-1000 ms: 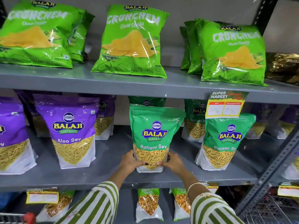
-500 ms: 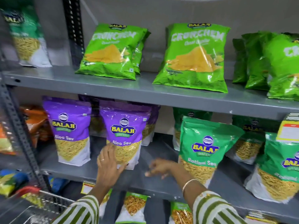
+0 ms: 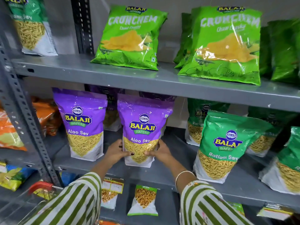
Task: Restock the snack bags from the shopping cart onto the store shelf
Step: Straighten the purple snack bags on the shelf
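Both hands clasp the base of one purple Aloo Sev bag [image 3: 142,130]: left hand [image 3: 116,153] and right hand [image 3: 159,152] curl round its lower corners, thumbs across the front. It stands upright at frame centre on the middle shelf [image 3: 162,174]. Likely light, crinkly, slippery; holding low seems steadiest

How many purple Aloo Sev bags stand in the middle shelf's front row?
2: the left bag stands free, the right bag is held by both hands. More purple bags behind are partly hidden.

Purple pouch [image 3: 142,127] reads "BALAJI WAFERS – Aloo Sev"; green bag [image 3: 131,38] "CRUNCHEM" – probably "Chaat Chaska".
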### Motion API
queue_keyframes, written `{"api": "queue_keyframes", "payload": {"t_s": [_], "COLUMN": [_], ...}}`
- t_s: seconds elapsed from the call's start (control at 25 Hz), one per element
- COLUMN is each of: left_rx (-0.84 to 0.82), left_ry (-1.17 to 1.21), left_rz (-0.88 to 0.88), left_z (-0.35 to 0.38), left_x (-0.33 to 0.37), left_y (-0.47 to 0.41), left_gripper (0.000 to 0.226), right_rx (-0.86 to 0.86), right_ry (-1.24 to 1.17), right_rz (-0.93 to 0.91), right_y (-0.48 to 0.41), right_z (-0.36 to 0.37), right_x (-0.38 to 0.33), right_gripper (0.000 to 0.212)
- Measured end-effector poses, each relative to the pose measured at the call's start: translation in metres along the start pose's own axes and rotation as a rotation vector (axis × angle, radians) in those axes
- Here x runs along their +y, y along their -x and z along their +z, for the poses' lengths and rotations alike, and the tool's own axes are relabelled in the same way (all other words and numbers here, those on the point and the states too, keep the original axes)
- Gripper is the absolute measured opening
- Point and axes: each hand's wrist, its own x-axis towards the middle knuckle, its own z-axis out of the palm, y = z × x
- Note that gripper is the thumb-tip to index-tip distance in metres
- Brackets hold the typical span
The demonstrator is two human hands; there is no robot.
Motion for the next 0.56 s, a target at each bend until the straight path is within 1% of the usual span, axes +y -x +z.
{"api": "queue_keyframes", "payload": {"t_s": [0.12,0.28,0.4,0.44,0.48,0.56], "left_rx": [-0.011,-0.007,-0.026,-0.046,-0.061,-0.047], "left_ry": [-0.044,-0.082,-0.104,-0.138,-0.167,-0.185], "left_rz": [0.014,0.02,0.012,0.002,-0.009,-0.02], "left_z": [0.006,0.016,0.021,0.022,0.024,0.027], "left_x": [0.001,0.002,0.002,0.001,-0.002,-0.007], "left_y": [0.008,0.015,0.017,0.019,0.02,0.021], "left_gripper": [0.056,0.06,0.071,0.071,0.065,0.054], "right_rx": [0.042,0.047,0.02,0.011,0.013,0.046], "right_ry": [0.006,0.025,0.103,0.148,0.179,0.175], "right_rz": [-0.002,0.004,0.053,0.075,0.093,0.106], "right_y": [0.013,0.022,0.026,0.027,0.028,0.031], "right_z": [-0.007,-0.017,-0.023,-0.022,-0.02,-0.015], "right_x": [0.007,0.012,0.016,0.018,0.021,0.025], "right_gripper": [0.07,0.071,0.073,0.073,0.072,0.068]}}
